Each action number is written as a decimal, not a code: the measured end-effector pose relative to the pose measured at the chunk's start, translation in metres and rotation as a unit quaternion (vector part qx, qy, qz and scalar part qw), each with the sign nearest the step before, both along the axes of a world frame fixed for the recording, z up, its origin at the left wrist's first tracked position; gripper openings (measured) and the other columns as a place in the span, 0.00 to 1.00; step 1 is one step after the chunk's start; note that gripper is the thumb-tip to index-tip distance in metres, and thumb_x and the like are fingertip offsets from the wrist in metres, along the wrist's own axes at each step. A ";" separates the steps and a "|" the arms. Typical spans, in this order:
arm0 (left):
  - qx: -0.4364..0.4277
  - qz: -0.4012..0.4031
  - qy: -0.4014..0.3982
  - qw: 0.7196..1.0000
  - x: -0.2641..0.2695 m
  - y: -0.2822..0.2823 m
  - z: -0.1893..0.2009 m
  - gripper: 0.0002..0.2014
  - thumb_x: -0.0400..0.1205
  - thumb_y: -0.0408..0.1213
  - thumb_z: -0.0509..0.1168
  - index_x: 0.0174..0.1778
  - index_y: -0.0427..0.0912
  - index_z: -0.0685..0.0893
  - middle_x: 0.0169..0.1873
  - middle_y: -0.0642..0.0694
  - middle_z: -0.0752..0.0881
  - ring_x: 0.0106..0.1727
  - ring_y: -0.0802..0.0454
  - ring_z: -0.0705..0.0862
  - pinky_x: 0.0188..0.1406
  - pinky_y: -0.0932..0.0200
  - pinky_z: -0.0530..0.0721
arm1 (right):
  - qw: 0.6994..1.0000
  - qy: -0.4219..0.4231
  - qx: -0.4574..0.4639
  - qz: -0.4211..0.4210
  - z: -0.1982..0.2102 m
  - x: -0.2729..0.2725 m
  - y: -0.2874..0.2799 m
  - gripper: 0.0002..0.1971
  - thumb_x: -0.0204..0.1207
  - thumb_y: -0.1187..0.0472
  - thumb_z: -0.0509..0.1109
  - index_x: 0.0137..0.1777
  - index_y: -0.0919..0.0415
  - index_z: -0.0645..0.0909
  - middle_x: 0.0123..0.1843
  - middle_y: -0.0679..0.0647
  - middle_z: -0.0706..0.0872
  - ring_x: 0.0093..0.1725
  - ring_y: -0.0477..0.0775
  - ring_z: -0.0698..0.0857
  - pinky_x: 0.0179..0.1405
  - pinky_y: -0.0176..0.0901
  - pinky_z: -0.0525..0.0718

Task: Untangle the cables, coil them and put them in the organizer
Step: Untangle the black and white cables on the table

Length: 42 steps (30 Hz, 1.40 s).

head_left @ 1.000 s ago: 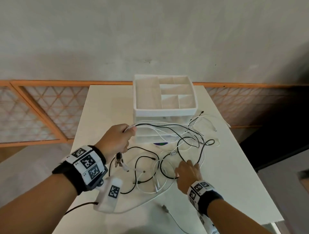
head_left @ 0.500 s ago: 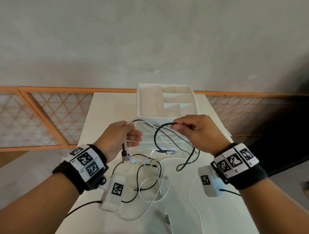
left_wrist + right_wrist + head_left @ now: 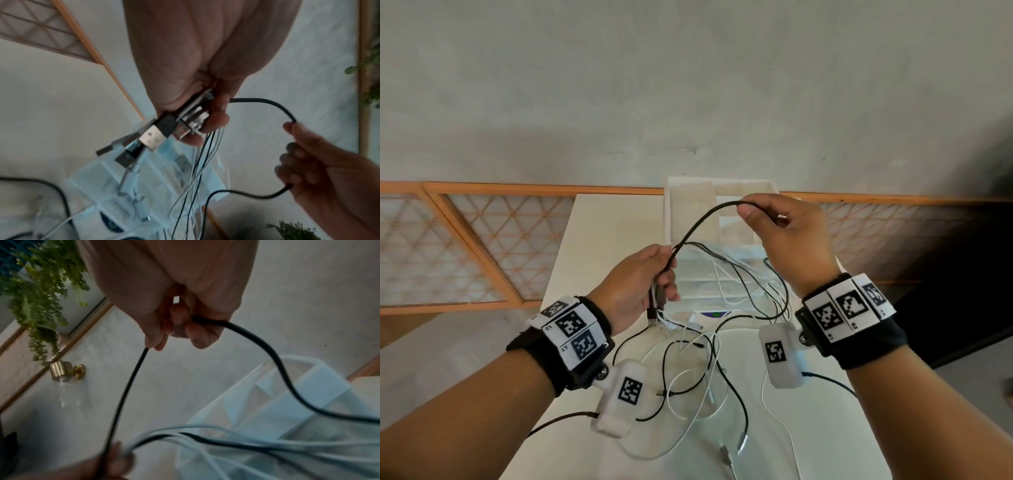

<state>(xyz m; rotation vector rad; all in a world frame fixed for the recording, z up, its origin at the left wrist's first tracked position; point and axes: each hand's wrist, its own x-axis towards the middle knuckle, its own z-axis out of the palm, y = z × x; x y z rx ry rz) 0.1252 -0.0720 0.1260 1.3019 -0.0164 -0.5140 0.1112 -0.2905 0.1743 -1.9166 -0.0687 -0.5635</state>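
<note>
Raised higher than half a second ago, well above the white rectangular table (image 3: 592,240) and in front of the white compartmented plastic organizer (image 3: 690,205): right hand (image 3: 791,240) pinching a thick black cable (image 3: 705,219). Gripped in the left hand (image 3: 633,284), fingers curled round: a bundle of black and white cables' USB plugs (image 3: 156,136). Reads as one cable being drawn free of the tangle (image 3: 698,370), most of it lying on the table; coiling not yet begun.

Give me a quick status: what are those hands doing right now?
Left hand grips a bunch of cable plugs. Right hand pinches the black cable, lifted. Organizer not yet filled. Loose cables tangled on table.
</note>
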 end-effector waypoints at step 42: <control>0.233 -0.070 -0.031 0.969 0.003 0.012 -0.012 0.22 0.81 0.55 0.68 0.34 0.39 0.76 0.24 0.51 0.65 0.23 0.54 0.63 0.24 0.61 0.68 | 0.922 0.293 -0.172 -0.186 -0.065 -0.008 -0.132 0.14 0.78 0.52 0.75 0.62 0.41 0.82 0.59 0.43 0.87 0.47 0.52 0.88 0.48 0.48 0.87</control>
